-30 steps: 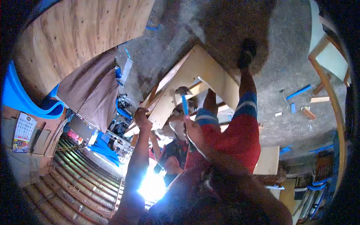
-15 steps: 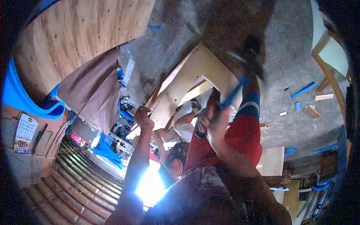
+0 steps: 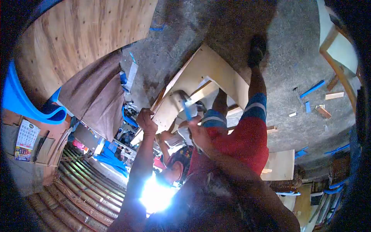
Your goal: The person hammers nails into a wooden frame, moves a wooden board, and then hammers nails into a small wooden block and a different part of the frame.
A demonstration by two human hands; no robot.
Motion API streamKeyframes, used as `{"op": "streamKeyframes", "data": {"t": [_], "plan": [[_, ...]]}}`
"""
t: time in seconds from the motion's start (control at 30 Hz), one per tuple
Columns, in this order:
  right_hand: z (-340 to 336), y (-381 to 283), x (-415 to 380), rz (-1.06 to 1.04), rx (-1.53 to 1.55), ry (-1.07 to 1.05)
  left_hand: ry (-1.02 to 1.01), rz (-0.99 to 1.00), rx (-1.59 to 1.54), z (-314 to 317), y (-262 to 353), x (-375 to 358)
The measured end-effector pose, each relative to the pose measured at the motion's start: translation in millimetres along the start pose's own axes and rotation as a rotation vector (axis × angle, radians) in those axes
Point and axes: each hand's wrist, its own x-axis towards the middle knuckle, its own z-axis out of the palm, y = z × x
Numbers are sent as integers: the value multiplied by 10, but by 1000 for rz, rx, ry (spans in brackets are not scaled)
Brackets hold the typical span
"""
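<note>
My right hand (image 3: 198, 130) is wrapped round the blue handle of a hammer (image 3: 188, 112). The hammer's blurred head is over a pale plywood panel (image 3: 222, 63) with a cutout in it. Fingers curled, my left hand (image 3: 146, 121) is at the panel's left edge, by the lower end of a thin brown wood strip (image 3: 159, 99). What it pinches is too small to make out. Close by on the panel's lower side, another person (image 3: 181, 160) in a patterned cap reaches an arm toward it.
A large plywood sheet (image 3: 89, 38) stands at upper left beside a brown cloth (image 3: 94, 92). On the concrete floor at right lie another hammer (image 3: 298, 96), wood offcuts (image 3: 334, 96) and blue strips (image 3: 313, 89). A bright light glares at lower centre.
The hammer in my right hand has swung from the raised right side, leftward over the panel toward my left hand. My left hand stays almost in place at the panel's edge.
</note>
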Motion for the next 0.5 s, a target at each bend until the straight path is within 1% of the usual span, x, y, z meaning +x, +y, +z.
{"op": "streamKeyframes", "data": {"t": [0.03,0.07,0.1,0.13,0.17,0.2,0.23,0.27,0.3,0.33,0.37,0.43,0.47,0.5], "plan": [[-316,-566,140,260,0,-273,32,-15,1,4,40,35],[-549,-1041,288,241,-1,-268,70,-31,1,48,41,85],[-761,-1461,373,438,295,-236,79,-34,2,114,-12,73],[-881,-1620,312,661,598,-194,58,-49,-28,130,-68,-40],[-988,-1557,315,472,952,-184,55,-59,-54,91,-33,30],[-984,-1546,377,227,1167,-153,74,-15,86,43,64,100],[-970,-1588,398,-19,1372,-119,84,-12,84,93,19,109],[-883,-1068,281,-11,1372,-116,39,-19,65,89,-35,21],[-714,-587,71,172,744,-177,0,-23,43,96,-71,-34],[-232,-266,153,318,105,-219,30,-21,27,123,-80,-36],[-336,-489,178,315,105,-214,34,-17,24,109,-73,-42],[-691,-1391,358,702,356,-307,7,-63,-49,117,-93,-13],[-844,-1486,390,640,388,-253,16,-64,-48,120,-124,-24],[-996,-1608,327,652,385,-254,-27,-100,-53,80,-130,-125]]}}
